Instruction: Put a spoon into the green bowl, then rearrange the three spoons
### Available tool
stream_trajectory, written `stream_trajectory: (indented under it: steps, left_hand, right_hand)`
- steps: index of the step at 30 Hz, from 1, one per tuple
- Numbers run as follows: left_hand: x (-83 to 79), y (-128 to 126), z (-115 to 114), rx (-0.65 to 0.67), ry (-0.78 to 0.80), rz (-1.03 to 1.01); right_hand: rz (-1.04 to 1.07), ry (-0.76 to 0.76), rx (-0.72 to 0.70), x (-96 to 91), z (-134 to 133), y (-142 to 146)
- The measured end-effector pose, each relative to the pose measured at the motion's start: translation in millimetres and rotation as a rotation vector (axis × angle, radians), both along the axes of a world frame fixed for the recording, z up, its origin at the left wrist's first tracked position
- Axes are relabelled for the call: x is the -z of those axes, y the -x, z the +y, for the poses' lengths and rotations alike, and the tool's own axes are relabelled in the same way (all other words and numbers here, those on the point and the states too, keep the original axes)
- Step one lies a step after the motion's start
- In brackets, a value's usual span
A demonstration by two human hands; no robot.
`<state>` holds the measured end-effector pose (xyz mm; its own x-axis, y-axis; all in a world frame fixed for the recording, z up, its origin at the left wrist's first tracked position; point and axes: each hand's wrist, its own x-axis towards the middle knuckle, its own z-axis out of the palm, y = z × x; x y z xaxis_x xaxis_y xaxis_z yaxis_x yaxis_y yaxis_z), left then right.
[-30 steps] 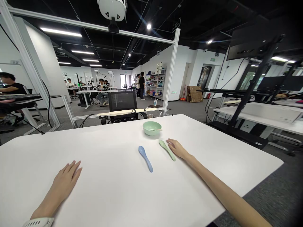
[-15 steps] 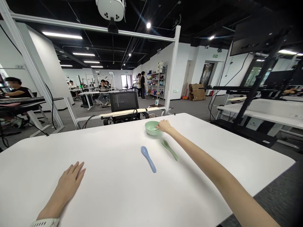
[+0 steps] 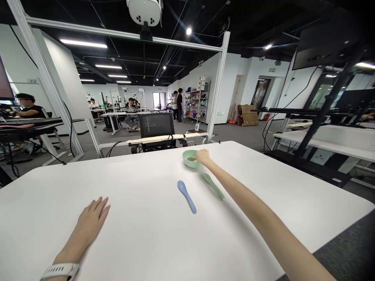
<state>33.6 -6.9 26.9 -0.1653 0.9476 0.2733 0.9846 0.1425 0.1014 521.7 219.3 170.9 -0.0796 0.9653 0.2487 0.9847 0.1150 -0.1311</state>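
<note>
My right hand [image 3: 203,156] reaches far across the white table [image 3: 146,242] to the right rim of a small pale green bowl [image 3: 188,162]. Its fingers are curled over the handle of a beige spoon [image 3: 191,159] that lies in the bowl. Nearer to me, under my forearm, a green spoon [image 3: 213,186] lies flat on the table. A blue spoon [image 3: 186,196] lies to its left. My left hand [image 3: 91,218] rests palm down on the table at the near left, fingers stretched out, holding nothing. A white band [image 3: 60,270] is on that wrist.
A black office chair [image 3: 154,128] stands behind the table's far edge inside a white metal frame [image 3: 216,86]. A black stand and white desks [image 3: 322,140] are at the right. Several people sit or stand at desks far behind.
My right hand left the green spoon, moved forward to the bowl's right rim and closed over the beige spoon's handle. The left hand stayed flat. The view shifted slightly.
</note>
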Motion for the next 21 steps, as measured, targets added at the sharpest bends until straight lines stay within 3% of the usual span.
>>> stream_trajectory:
  steps: [4,7,10,15,18,21]
  left_hand:
    - [4.3,0,0,-0.019,-0.021,-0.012]
    - [8.3,1,2,-0.007,-0.028,0.005]
    - [9.4,3,3,0.002,-0.017,0.012]
    - [6.9,4,4,-0.014,0.029,0.004]
    - [7.6,3,4,-0.022,0.027,0.006]
    - [9.5,3,5,-0.030,0.011,0.005]
  right_hand:
    - [0.074,-0.017,0.090,-12.9,-26,7]
    - [0.236,-0.018,-0.009,-10.7,-62,12]
    - [0.323,0.075,-0.126,8.6,-107,17]
    - [0.360,0.235,-0.143,51.6,-168,28]
    - [0.381,0.270,-0.183,64.9,-181,32]
    - [0.465,0.244,-0.210,67.8,-178,26]
